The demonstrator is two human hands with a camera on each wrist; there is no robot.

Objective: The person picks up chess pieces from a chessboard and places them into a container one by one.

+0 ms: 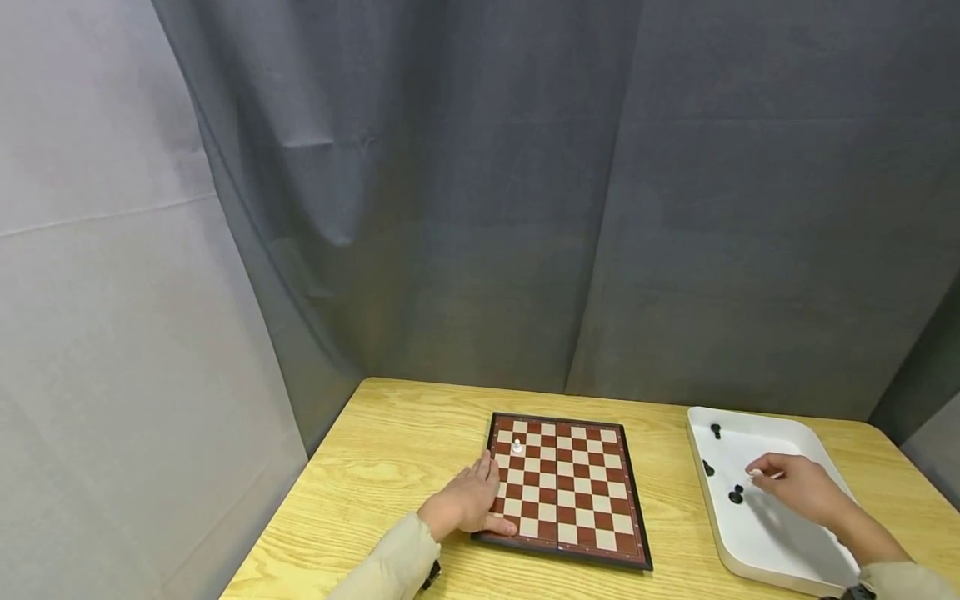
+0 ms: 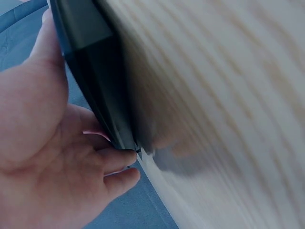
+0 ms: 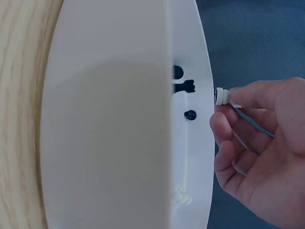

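A brown and cream chessboard (image 1: 557,492) with a dark rim lies on the wooden table. My left hand (image 1: 470,498) rests along its left edge, the thumb over the near left corner; the left wrist view shows fingertips beside the board's dark side. One small white chess piece (image 1: 517,447) stands on the board toward the far left. Over the white tray (image 1: 780,533) at right, my right hand (image 1: 804,490) pinches a white chess piece (image 3: 222,96) between thumb and fingers. Its round base faces outward; the fingers cover its other end.
Several black chess pieces, one (image 1: 716,430) near the far end and another (image 1: 708,468) by the left wall, lie in the tray. Wooden table (image 1: 667,467) lies between board and tray. A grey curtain (image 1: 480,250) hangs behind the table.
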